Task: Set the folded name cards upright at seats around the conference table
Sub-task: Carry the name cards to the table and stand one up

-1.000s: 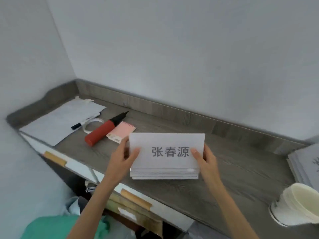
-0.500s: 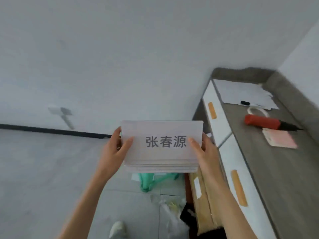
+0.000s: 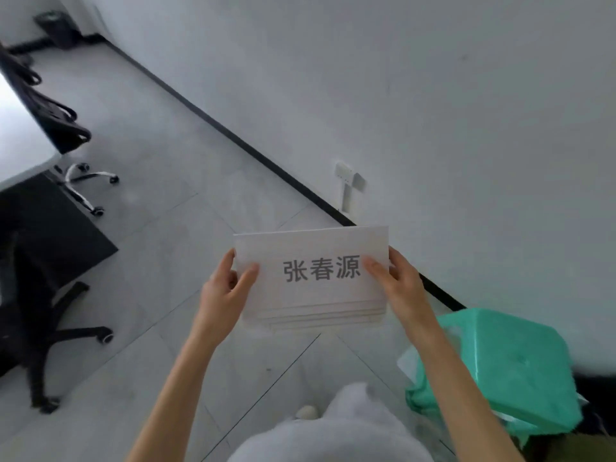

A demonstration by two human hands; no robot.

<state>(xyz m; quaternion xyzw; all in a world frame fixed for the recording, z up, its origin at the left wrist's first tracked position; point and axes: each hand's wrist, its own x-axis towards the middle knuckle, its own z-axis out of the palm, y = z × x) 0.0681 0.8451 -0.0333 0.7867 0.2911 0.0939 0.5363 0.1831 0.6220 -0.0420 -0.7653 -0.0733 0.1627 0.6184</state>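
Gripping a stack of name cards, left hand and right hand clamp its ends; green bag nearby.

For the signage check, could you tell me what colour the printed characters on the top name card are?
Grey on white, clearest in the head view on the top name card.

Open grey floor is left ahead and between the arms. The left side is blocked by a white bench and black wheeled chairs. The right is closed off by the wall and a green bag.
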